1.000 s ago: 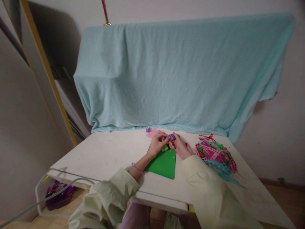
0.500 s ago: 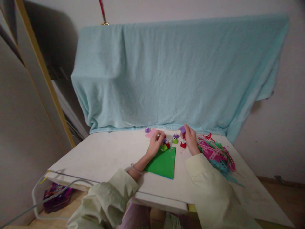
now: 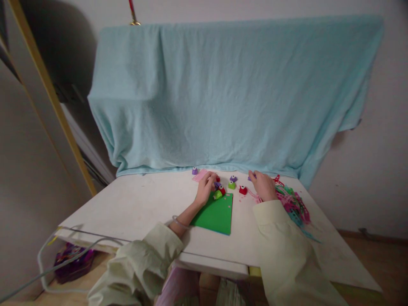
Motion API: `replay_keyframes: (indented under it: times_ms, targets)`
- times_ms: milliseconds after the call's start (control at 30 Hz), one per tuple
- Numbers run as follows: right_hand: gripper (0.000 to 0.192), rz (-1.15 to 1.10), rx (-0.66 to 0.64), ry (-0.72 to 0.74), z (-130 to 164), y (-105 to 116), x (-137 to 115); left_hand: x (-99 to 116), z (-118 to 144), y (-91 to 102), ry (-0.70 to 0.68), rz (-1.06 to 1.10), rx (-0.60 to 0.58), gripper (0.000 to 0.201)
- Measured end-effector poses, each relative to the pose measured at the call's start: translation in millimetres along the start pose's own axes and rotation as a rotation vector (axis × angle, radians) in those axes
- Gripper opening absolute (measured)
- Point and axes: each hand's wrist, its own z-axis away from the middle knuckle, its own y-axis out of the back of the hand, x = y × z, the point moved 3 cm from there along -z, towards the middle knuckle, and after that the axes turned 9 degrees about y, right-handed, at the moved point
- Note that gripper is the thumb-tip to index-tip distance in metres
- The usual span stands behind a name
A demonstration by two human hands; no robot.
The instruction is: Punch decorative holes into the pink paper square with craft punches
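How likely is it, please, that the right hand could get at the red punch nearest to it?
Probably yes: the right hand is close to the red punch and nothing appears to block the way, though its fingers seem to hold a purple punch.

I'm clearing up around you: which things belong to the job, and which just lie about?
Likely the job:
- purple craft punch at the right hand
- the other small punches
- green sheet
- perforated strips

Likely just lying about:
- turquoise cloth
- shiny purple bundle underneath
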Motion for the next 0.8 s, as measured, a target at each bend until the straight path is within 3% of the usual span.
replay_keyframes:
  times_ms: [133,300,433,500,567,700,800]
  targets:
    - [0.058,-0.06,0.104,-0.067,-3,-3,2,3,1,-0.5,-0.008,-0.018,-0.011,0.035]
    - [0.051,0.001,-0.027,-0.054,2,-17,-1,4,2,-0.3,0.0,-0.035,-0.001,0.035]
    - [0.054,-0.137,0.214,-0.09,0,-12,1,4,2,-0.2,-0.016,-0.056,-0.011,0.036]
    - [0.053,-0.384,0.298,-0.112,-3,-13,0,2,2,-0.1,-0.016,-0.077,-0.007,0.037]
    - [0.053,-0.791,0.272,-0.156,-5,-21,-5,1,1,-0.4,-0.016,-0.105,-0.004,0.036]
    - [0.05,-1.616,-0.019,-0.19,-7,-42,-32,-1,1,-3.3,-0.065,-0.201,-0.022,0.03]
    - [0.047,-1.878,-0.173,-0.155,-6,-48,-52,0,2,-6.2,-0.139,-0.312,-0.025,0.025]
